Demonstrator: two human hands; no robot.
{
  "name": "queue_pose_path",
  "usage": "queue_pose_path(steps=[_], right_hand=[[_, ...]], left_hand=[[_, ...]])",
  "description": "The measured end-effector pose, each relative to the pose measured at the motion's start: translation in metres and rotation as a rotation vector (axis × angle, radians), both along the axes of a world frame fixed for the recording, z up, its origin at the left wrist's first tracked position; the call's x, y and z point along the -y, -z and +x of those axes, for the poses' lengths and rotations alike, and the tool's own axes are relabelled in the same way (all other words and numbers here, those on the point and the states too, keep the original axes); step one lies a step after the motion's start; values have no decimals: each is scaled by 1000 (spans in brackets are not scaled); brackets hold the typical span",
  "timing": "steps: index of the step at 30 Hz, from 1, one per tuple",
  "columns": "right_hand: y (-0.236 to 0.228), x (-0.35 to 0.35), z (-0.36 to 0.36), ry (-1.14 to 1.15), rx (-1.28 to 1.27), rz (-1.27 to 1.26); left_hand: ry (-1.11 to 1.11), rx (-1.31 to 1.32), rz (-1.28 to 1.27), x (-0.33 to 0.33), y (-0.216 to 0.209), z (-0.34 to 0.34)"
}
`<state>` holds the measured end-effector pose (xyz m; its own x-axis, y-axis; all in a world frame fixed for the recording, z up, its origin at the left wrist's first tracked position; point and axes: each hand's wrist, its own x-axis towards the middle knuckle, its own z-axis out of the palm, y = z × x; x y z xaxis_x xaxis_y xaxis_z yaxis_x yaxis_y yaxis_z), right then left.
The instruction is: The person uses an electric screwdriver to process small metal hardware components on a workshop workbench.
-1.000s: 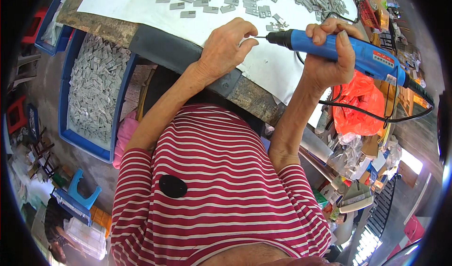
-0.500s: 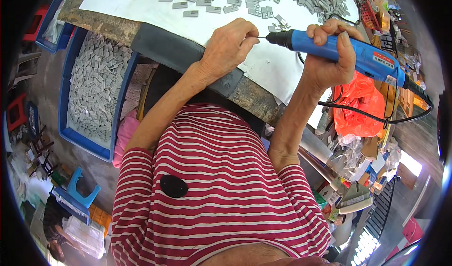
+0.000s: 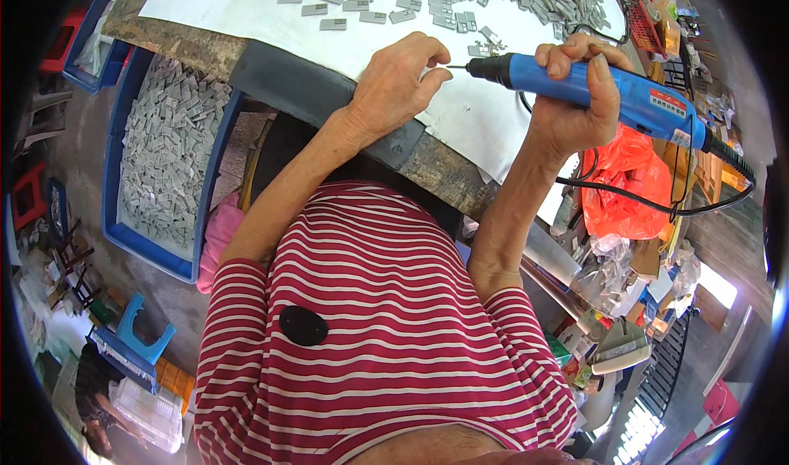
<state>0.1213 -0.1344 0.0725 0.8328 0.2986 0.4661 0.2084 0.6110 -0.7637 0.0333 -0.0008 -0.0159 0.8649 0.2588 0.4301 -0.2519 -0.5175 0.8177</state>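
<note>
My right hand (image 3: 575, 95) is wrapped round a blue electric screwdriver (image 3: 633, 107) with a black nose and a black cord. Its thin bit points left, and the tip ends right at the thumb of my left hand (image 3: 401, 85). The left fingers are curled into a pinch over the front edge of the table; whatever sits between them is hidden. Beyond the hands, many small flat grey plastic pieces (image 3: 333, 24) lie spread on white sheeting (image 3: 263, 23). A little heap of tiny screws (image 3: 493, 46) lies just past the screwdriver's nose.
A larger pile of grey pieces (image 3: 559, 0) is at the far right. Left of me stands a blue crate (image 3: 154, 254) full of similar pieces. Red plastic bags (image 3: 629, 189) and the looping black cord (image 3: 633, 208) are at the right. A dark strip (image 3: 304, 87) covers the table edge.
The screwdriver has tilted very slightly, its bit a touch lower beside the left thumb. Both hands otherwise hold nearly the same place.
</note>
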Motion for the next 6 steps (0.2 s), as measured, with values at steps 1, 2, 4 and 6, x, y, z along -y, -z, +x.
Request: queue_pose_path(steps=[1,2,4,6], right_hand=[[0,2,0,9,9,-29],[-2,3,1,11,11,-29],[-4,5,2,0,-9,9],[-7,13,2,44,-15,-7]], left_hand=[[1,1,1,0,0,0],[2,-3,1,0,0,-1],[6,-2,5,-1,-1,0],[30,-23,11,-1,-4,-1]])
